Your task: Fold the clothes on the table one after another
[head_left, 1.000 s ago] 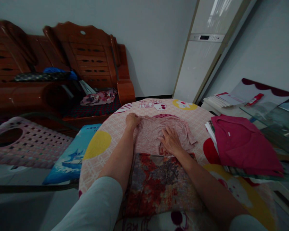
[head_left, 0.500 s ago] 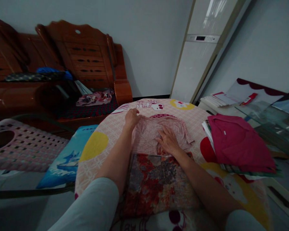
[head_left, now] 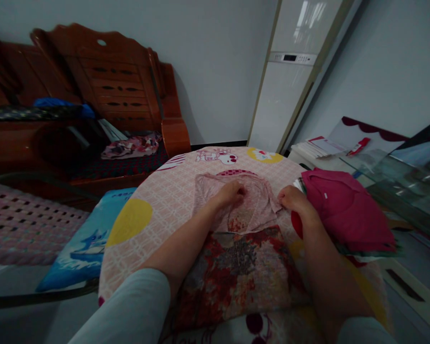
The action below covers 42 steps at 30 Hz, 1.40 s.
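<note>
A pink garment with a red and grey patterned lower part point(head_left: 236, 267) lies spread on a round table with a printed cloth point(head_left: 175, 191). My left hand point(head_left: 231, 192) is on the middle of its pink upper part point(head_left: 208, 191), fingers curled; whether fabric is pinched in them is hidden. At the garment's right side, my right hand point(head_left: 292, 197) has its fingers closed on the edge of the pink sleeve. Right of that hand lies a folded stack of clothes with a magenta garment point(head_left: 344, 205) on top.
A wooden bench point(head_left: 118, 86) with cloth on its seat stands at the back left. A woven pink basket point(head_left: 32, 220) and a blue printed bag point(head_left: 89, 243) are left of the table. Papers point(head_left: 322, 147) and a glass surface lie at the right.
My left hand has moved right from the garment's upper left corner to its middle. My right hand has left the middle and closed at the right sleeve. The view has shifted slightly right.
</note>
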Tool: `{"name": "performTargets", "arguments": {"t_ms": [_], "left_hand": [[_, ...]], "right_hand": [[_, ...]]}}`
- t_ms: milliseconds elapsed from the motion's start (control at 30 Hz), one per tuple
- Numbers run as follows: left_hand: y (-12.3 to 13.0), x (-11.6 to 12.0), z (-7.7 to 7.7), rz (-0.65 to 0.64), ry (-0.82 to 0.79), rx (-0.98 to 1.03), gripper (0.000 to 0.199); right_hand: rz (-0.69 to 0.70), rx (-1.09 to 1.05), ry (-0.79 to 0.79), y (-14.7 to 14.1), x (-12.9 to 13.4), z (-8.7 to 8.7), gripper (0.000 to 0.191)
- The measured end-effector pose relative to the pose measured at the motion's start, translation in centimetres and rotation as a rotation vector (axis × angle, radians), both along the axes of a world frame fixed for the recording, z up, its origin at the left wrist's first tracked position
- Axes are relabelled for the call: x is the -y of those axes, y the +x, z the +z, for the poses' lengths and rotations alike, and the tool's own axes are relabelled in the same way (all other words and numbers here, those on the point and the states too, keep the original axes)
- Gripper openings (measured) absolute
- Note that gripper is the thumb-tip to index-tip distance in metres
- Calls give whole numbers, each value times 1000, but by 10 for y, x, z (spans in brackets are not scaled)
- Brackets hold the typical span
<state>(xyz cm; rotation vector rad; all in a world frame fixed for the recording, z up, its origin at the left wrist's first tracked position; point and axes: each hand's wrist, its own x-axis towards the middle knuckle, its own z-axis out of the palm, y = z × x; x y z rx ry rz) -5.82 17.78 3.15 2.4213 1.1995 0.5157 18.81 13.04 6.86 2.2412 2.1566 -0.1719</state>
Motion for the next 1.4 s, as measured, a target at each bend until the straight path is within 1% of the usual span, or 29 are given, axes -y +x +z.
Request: {"name": "performTargets", "arguments": {"t_ms": [100, 167, 267, 367, 500, 600, 700, 733, 767, 833, 900, 933, 1000, 1067, 1100, 1167, 1267, 1333, 1400], "left_hand": [[-3, -4, -12, -32, -7, 1, 32], [-4, -5, -14, -31, 11, 3, 31], [-3, -5, -15, -28, 16, 15, 29], [-3, -5, -15, -28, 10, 19, 29], [-4, -6, -17, -28, 14, 12, 29], [-4, -8, -17, -58, 12, 18, 29], [-1, -7, -11, -93, -22, 91, 23], [1, -5, -7, -116, -37, 135, 22], [4, -3, -2, -155, -56, 185, 21], [11, 5, 8, -278, -101, 285, 21], [17, 16, 16, -422, -158, 339, 24], [20, 21, 18, -467, -181, 343, 29], [25, 29, 20, -503, -195, 309, 42], [27, 33, 19, -485, -166, 278, 57], [27, 33, 18, -472, -143, 281, 61], [26, 31, 17, -459, -100, 327, 60], [25, 23, 15, -459, -71, 412, 52], [25, 18, 13, -451, -64, 435, 49], [25, 14, 12, -412, -33, 437, 47]], "right_hand": [[16, 16, -124, 3, -1, -3, 15], [17, 6, -127, 3, -2, -5, 12], [-8, 23, -130, 1, -3, -9, 15], [2, 35, -145, 0, -3, -12, 16], [12, -46, -138, 2, -3, -12, 16], [-47, -228, -92, 7, -4, -14, 12], [-165, -570, 5, 9, -5, -17, 4], [-196, -707, 40, 9, -5, -17, 5], [-216, -837, 76, 7, -5, -17, 11], [-220, -1054, 135, 2, -4, -16, 24], [-202, -1210, 179, -3, -4, -15, 34], [-195, -1269, 195, -5, -4, -15, 35], [-186, -1360, 237, -9, -6, -16, 33], [-170, -1417, 290, -12, -8, -17, 29], [-160, -1437, 314, -13, -8, -18, 29], [-126, -1465, 336, -17, -9, -19, 28], [-58, -1507, 324, -26, -9, -19, 30], [-1, -1533, 304, -33, -9, -20, 32], [54, -1546, 281, -40, -8, -21, 35]]}}
